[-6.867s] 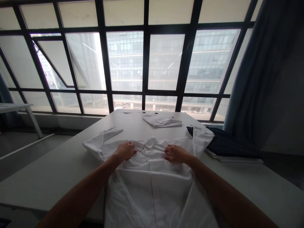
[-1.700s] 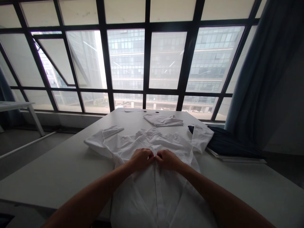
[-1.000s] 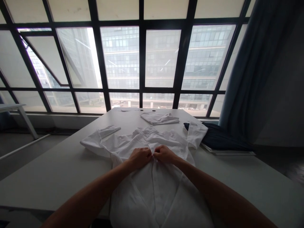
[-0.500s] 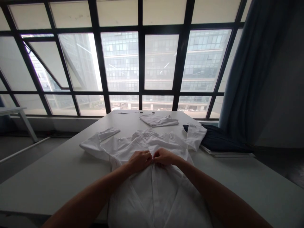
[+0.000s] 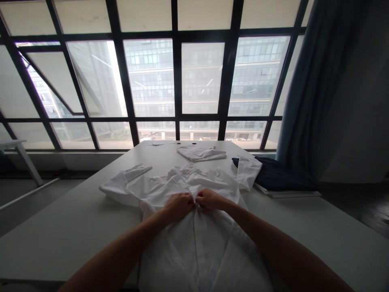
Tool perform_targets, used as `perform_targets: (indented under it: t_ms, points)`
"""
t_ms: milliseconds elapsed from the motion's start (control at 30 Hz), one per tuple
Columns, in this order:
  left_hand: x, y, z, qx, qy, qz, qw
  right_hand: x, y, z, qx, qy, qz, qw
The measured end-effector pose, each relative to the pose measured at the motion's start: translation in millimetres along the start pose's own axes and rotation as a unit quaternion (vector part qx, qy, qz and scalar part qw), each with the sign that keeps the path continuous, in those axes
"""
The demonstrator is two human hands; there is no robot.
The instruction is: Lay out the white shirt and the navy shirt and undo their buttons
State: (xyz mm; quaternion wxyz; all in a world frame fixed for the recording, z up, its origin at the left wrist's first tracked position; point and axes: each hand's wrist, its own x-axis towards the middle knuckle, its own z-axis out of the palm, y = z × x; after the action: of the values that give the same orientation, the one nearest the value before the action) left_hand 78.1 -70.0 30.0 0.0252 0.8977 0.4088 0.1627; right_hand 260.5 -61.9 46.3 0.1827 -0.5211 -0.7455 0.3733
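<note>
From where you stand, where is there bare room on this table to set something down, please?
Bare tabletop lies left of the white shirt, and right of it before the dark navy cloth. The centre is crowded: the left hand and right hand hold the shirt's front.

My only view, worn on the person's head, looking forward and down, facing the tall window (image 5: 200,77), close above the left hand (image 5: 178,206) and right hand (image 5: 210,198) on the white shirt (image 5: 197,247)

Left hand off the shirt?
No, the left hand is on the white shirt, pinching its front at the placket beside the right hand.
</note>
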Motion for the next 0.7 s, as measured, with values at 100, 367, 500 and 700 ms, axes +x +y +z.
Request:
perform_targets:
  t_ms: [100,367,500,700]
  points:
    - [-1,3,-1.1,0.022,-0.010,0.002,1.000,3,5,0,0.060,-0.018,0.017,0.998]
    - [0,-6,-10.2,0.009,0.076,-0.019,0.997,7,13,-3,-0.175,0.067,0.000,0.982]
    - [2,-29,-18.6,0.023,0.111,-0.124,0.986,9,9,-13,-0.295,0.235,0.010,0.926]
    - [1,-50,-22.5,0.008,0.139,-0.200,0.970,0,-2,-12,-0.289,0.255,0.004,0.923]
